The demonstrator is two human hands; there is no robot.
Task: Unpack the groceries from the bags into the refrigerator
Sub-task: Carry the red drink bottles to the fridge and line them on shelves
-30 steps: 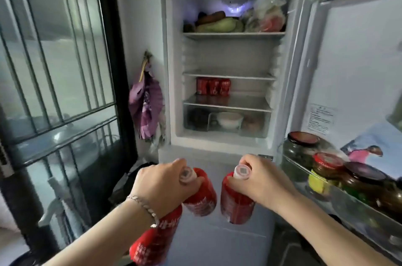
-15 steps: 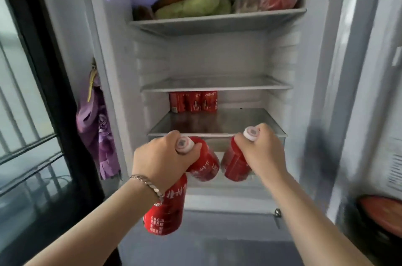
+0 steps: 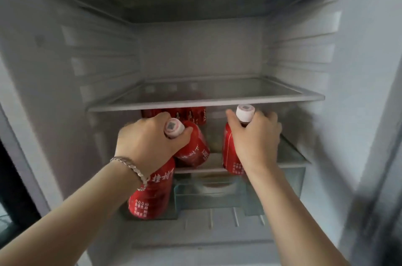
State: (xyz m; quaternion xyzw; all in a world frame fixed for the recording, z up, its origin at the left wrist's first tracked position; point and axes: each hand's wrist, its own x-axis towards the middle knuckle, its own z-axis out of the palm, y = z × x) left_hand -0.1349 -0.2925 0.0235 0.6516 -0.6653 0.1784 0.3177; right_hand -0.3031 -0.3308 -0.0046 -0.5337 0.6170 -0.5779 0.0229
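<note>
Red-labelled drink bottles, three in all, held at the lower shelf [image 3: 291, 163] of the refrigerator. Seemed wise to stand the right bottle [image 3: 231, 157] first, upright and well behind the shelf edge, with its cap kept under the middle shelf [image 3: 206, 102]. Then needed one free hand to separate the other two, since both shared one grip. Looked safest to push each toward the red cans [image 3: 195, 114] at the back.

Gripped in the left hand [image 3: 150, 141], fingers curled tight around both necks: upper bottle [image 3: 193, 150] tilted with its base over the shelf front, lower bottle [image 3: 152, 196] hanging below the edge, before the clear drawer [image 3: 217, 198]. Gripped in the right hand [image 3: 256, 141], fingers closed around the neck just under the pale cap.
</note>
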